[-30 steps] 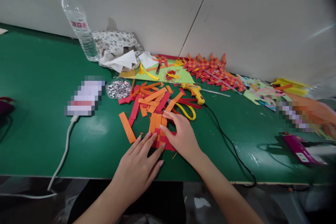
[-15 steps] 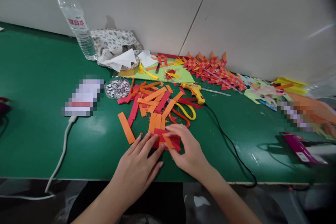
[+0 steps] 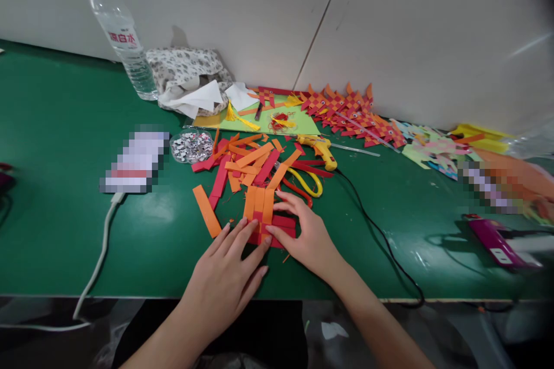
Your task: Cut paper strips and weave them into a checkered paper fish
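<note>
A small weave of orange and red paper strips (image 3: 258, 202) lies on the green table, its orange strips pointing away and its red ends (image 3: 285, 223) sticking out to the right. Flat and spread, my left hand (image 3: 225, 268) rests its fingertips on the weave's near left part and covers some of it. My right hand (image 3: 309, 242) is at the right side, thumb touching the weave and bent fingers beside the rightmost orange strip, thumb and fingers apart. Loose orange and red strips (image 3: 253, 164) are heaped just beyond, partly over red-and-yellow-handled scissors (image 3: 314, 184).
A yellow glue gun (image 3: 320, 150) trails a black cord to the right. Behind the heap lie a tray of googly eyes (image 3: 191, 147), a green sheet (image 3: 303, 121) and finished woven fish (image 3: 346, 109). Leftward are a phone (image 3: 138, 161) on a white cable and a water bottle (image 3: 123, 40).
The right orange strip, earlier folded toward me under my right hand, now lies pointing away beside the others. My right thumb and fingers have shifted slightly; my left hand has stayed put.
</note>
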`<state>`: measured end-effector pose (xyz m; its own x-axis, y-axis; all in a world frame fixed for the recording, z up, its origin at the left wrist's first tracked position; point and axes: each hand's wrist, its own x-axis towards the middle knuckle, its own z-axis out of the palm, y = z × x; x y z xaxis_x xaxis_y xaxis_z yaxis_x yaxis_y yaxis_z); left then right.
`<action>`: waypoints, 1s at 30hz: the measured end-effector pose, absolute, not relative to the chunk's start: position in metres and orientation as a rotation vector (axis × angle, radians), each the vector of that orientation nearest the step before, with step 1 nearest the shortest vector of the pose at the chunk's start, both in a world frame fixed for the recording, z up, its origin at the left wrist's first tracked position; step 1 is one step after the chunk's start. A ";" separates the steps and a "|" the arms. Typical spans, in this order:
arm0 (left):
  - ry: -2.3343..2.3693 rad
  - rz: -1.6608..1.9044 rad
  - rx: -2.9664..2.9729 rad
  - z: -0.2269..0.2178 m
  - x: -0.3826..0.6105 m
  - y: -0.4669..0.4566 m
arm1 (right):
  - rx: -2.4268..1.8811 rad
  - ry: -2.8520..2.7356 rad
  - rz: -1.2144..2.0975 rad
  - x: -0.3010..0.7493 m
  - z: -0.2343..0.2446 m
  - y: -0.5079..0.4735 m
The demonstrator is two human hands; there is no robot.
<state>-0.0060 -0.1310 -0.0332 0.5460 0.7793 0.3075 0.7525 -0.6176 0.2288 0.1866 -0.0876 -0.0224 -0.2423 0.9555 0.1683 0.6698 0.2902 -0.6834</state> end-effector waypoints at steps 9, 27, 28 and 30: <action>1.335 0.633 2.684 -0.034 -0.006 -0.129 | -1.394 -2.023 0.761 0.178 -0.028 -0.078; 1.307 0.546 2.710 -0.034 -0.007 -0.127 | -1.270 -2.077 0.438 0.184 -0.020 -0.098; 1.303 0.549 2.715 -0.034 -0.007 -0.127 | -1.247 -2.118 0.411 0.184 -0.020 -0.102; 1.287 0.549 2.731 -0.034 -0.007 -0.127 | -1.203 -2.177 0.394 0.182 -0.020 -0.108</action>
